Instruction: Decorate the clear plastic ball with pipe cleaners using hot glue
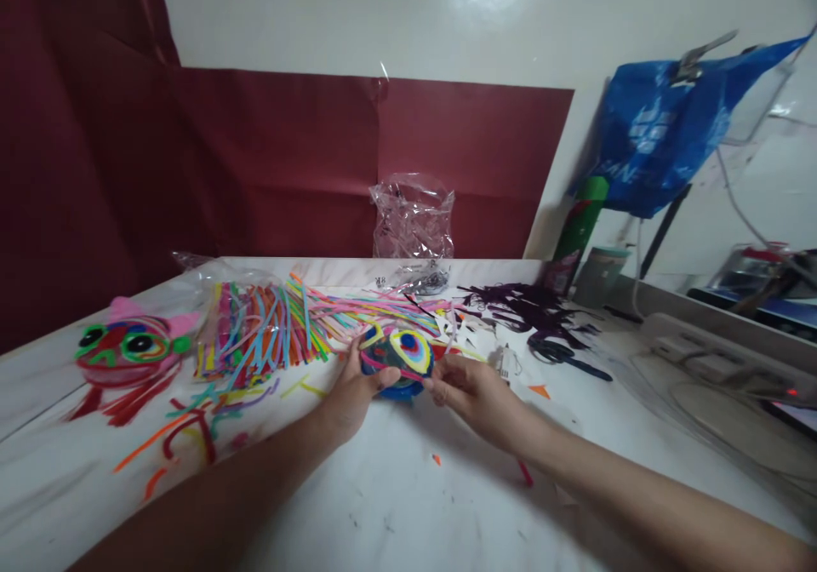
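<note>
Between my hands, just above the table, is a rounded dark craft face point(397, 352) with ringed eyes in yellow, white, red and blue. My left hand point(357, 389) grips its left side, the thumb pressed on the lower front. A pink pipe cleaner point(414, 376) runs across the face under the eyes. At the right edge of the face, my right hand point(469, 389) pinches the end of this pipe cleaner between thumb and fingers. Blue material point(402, 391) shows along the bottom of the face.
Bundled pipe cleaners point(255, 334) lie behind my left hand, with cut pieces point(191, 436) in front. A finished-looking pink craft face point(128, 346) sits far left. Black-handled scissors point(562, 352), dark purple strips point(517, 304) and a power strip point(721, 355) are at right.
</note>
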`<action>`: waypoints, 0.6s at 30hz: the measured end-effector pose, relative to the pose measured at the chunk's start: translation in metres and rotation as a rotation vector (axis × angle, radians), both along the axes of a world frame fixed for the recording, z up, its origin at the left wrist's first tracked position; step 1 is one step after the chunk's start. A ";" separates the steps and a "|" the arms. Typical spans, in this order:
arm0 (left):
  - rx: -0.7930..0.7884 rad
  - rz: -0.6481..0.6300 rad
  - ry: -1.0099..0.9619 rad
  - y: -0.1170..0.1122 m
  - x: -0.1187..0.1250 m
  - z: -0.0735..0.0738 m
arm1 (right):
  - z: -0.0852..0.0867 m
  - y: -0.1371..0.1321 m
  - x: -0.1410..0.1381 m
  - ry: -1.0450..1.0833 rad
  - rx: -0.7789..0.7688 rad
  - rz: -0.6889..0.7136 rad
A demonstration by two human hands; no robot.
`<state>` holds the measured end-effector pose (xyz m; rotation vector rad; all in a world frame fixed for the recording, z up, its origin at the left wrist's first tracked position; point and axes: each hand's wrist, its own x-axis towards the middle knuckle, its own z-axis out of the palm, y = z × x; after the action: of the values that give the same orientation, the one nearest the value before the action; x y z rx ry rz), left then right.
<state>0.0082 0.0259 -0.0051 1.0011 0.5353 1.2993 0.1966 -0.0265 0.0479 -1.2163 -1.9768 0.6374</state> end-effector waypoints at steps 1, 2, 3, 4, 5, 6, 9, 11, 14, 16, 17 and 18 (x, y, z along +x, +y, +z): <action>-0.004 0.008 0.002 0.000 0.000 0.000 | -0.002 0.004 -0.003 0.043 0.011 -0.012; -0.004 0.012 0.007 0.001 0.000 0.000 | -0.004 0.008 -0.004 0.071 0.023 -0.024; -0.001 0.014 0.010 0.001 -0.001 -0.001 | -0.006 0.011 -0.005 0.088 0.034 -0.035; 0.004 0.014 0.013 0.002 -0.001 -0.001 | -0.009 0.012 -0.006 0.099 0.040 -0.044; 0.008 0.014 0.017 0.003 -0.001 -0.002 | -0.011 0.014 -0.006 0.108 0.042 -0.048; 0.010 0.013 0.019 0.004 -0.001 -0.003 | -0.013 0.015 -0.006 0.120 0.042 -0.049; 0.006 0.023 0.025 0.007 -0.001 -0.005 | -0.021 0.017 -0.006 0.164 0.032 -0.047; 0.000 0.032 0.026 0.008 0.000 -0.006 | -0.027 0.018 -0.006 0.197 0.019 -0.049; -0.001 0.027 0.031 0.010 0.001 -0.007 | -0.032 0.020 -0.005 0.242 -0.008 -0.050; -0.003 0.021 0.043 0.011 0.001 -0.008 | -0.033 0.021 -0.004 0.266 -0.035 -0.050; -0.005 0.020 0.048 0.010 0.001 -0.007 | -0.032 0.021 -0.003 0.279 -0.051 -0.050; -0.010 0.019 0.053 0.010 0.002 -0.007 | -0.032 0.021 -0.003 0.301 -0.074 -0.050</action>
<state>0.0098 0.0358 -0.0121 1.0268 0.5928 1.2881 0.1935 -0.0058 0.0160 -1.1358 -1.6805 0.8226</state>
